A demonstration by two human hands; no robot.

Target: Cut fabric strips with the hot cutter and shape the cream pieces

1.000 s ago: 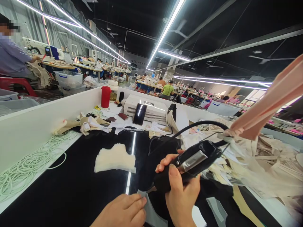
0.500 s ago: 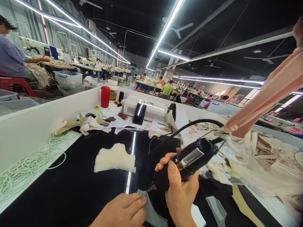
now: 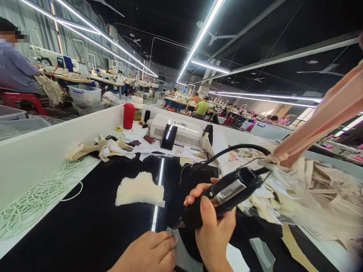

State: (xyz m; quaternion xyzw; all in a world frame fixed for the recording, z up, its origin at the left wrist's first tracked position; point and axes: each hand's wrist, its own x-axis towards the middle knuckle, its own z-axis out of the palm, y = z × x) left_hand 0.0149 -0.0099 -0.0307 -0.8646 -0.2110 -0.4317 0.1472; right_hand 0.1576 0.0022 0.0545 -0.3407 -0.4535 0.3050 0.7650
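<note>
Tool [image 3: 229,192] clutched in right hand [image 3: 214,230], tip [image 3: 179,225] indistinct, left hand [image 3: 151,251] pinching partly hidden sheet [image 3: 185,254]

This is a garment-sewing workshop, as shown by the white, long-armed sewing machine [image 3: 52,56], the seated worker in a lime-green top [image 3: 202,108], the long white strip light [image 3: 201,39] and the heaped pale-beige fabric pieces [image 3: 323,183].

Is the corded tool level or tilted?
Tilted: the right hand holds the corded black tool tip-down near the grey piece, cable end higher.
</note>
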